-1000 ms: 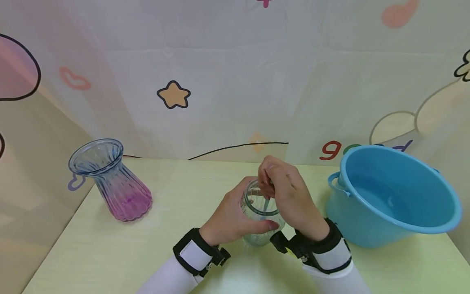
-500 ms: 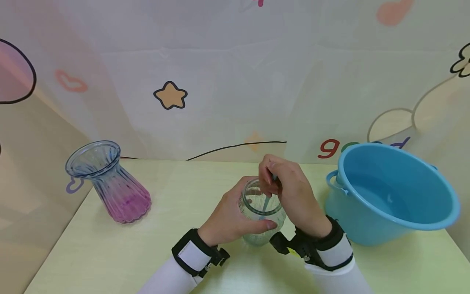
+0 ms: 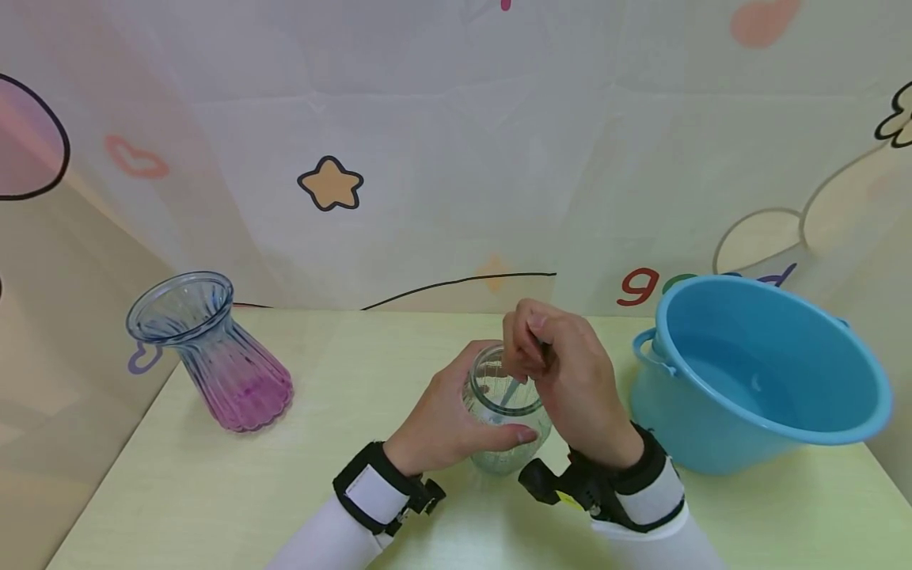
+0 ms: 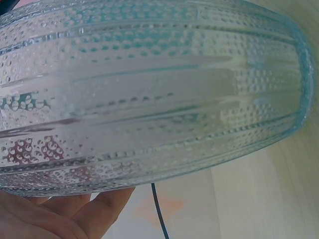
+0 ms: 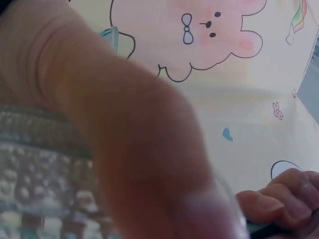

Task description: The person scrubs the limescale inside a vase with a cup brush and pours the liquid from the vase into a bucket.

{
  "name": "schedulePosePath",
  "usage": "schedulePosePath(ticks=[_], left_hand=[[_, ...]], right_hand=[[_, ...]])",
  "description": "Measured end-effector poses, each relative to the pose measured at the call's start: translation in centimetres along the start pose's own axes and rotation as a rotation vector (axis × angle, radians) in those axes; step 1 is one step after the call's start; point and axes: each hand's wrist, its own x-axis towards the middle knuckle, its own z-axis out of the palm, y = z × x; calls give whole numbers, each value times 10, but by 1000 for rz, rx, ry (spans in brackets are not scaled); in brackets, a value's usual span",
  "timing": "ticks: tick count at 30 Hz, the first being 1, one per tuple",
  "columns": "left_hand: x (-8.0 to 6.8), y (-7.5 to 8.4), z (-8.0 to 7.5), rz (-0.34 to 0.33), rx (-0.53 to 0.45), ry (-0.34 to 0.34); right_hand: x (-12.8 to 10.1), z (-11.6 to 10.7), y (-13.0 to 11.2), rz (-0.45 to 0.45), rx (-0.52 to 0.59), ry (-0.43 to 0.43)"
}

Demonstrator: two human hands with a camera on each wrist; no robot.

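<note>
Now stirring midway: left hand (image 3: 445, 419) clasping jar (image 3: 507, 419), right hand (image 3: 563, 380) pinching stick (image 3: 511, 391); bucket (image 3: 755, 380) at 3 o'clock untouched.

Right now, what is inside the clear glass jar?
A thin pale-blue tool, pinched by the right hand, reaches into the glass jar. Its lower end is hidden by textured glass and the left hand.

Left hand (image 3: 445, 419) gripping glass jar (image 3: 507, 412) at centre; right hand (image 3: 563, 372) pinching stick (image 3: 514, 386) inside; blue basin (image 3: 755, 380) sitting at 3 o'clock, vase (image 3: 214, 356) at 9.
</note>
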Motion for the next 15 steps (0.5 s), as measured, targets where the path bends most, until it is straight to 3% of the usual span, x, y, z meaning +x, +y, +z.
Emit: schedulePosePath(ticks=[15], left_hand=[[1,0,0,9,-30,17]], right_hand=[[-7,-3,-17,-96,102,31]])
